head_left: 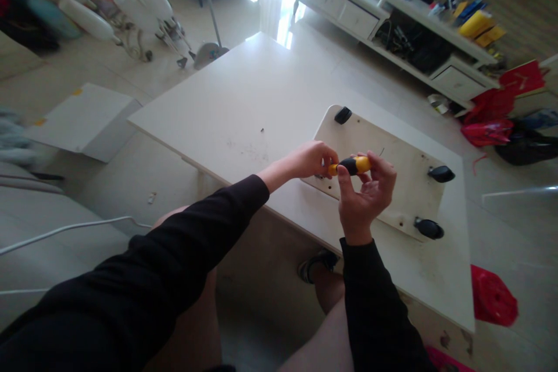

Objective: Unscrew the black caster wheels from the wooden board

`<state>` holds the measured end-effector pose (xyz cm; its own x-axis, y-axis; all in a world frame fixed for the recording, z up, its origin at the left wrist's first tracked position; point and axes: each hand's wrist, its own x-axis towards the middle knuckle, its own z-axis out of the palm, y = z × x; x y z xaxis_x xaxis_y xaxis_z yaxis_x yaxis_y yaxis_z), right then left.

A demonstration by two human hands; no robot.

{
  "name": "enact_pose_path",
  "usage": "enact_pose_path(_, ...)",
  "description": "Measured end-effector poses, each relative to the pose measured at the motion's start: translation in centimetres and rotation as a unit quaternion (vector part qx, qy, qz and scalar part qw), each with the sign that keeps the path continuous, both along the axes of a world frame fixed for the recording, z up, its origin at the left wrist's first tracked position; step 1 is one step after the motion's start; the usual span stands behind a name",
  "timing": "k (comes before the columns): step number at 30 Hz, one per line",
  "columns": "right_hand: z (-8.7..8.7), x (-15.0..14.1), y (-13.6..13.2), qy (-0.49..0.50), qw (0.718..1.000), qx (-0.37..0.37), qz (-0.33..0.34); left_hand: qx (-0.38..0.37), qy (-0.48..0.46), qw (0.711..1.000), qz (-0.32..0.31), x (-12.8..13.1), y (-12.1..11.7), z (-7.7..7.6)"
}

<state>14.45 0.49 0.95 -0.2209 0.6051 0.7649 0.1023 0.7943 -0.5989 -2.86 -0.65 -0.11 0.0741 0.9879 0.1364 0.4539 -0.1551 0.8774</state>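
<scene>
Above a cream-coloured board, both my hands meet at a yellow-and-black screwdriver. My right hand grips its thick yellow handle between thumb and fingers. At the other end, the curled fingers of my left hand pinch the narrow yellow tip part; any small piece between them is too small to make out. Black casters are fixed at corners of the board: one at the far left, one at the far right and one at the near right. My left hand hides the near left corner.
The board lies on a white table, with a tiny dark piece farther left. A white box stands on the floor to the left. Behind is a white cabinet with clutter. A red stool is by the right edge.
</scene>
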Motion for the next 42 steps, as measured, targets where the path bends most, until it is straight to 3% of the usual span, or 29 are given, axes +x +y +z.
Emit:
enact_pose_path(5,0.2,-0.2,-0.2,0.020,0.999,-0.011,0.023,0.009,0.011,0.999,0.028,0.2,0.0,-0.2)
enact_pose_path(12,0.2,-0.3,-0.3,0.009,1.000,-0.028,0.002,-0.039,-0.080,0.993,-0.082,-1.5,0.2,-0.1)
enact_pose_path(16,0.3,-0.2,-0.3,0.003,0.999,-0.036,0.001,-0.052,-0.082,0.994,-0.052,-1.0,0.1,-0.2)
enact_pose_path(21,0.6,-0.2,-0.2,0.007,1.000,0.004,0.000,-0.013,-0.024,1.000,-0.010,-0.2,0.0,0.0)
enact_pose_path(27,0.4,-0.4,-0.4,0.063,0.996,-0.054,0.020,-0.073,-0.046,0.994,-0.066,-0.5,-0.1,0.4)
enact_pose_path(34,0.3,0.0,-0.6,0.040,0.995,-0.096,-0.006,-0.018,0.031,0.999,0.033,-0.2,0.0,0.1)
enact_pose_path(39,0.4,-0.1,-0.6,0.053,0.994,-0.092,0.008,-0.074,-0.008,0.995,-0.062,-0.5,-0.2,0.5)
enact_pose_path(42,0.5,-0.1,-0.7,0.054,0.993,-0.097,0.026,-0.082,0.010,0.996,-0.044,-0.3,-0.1,0.4)
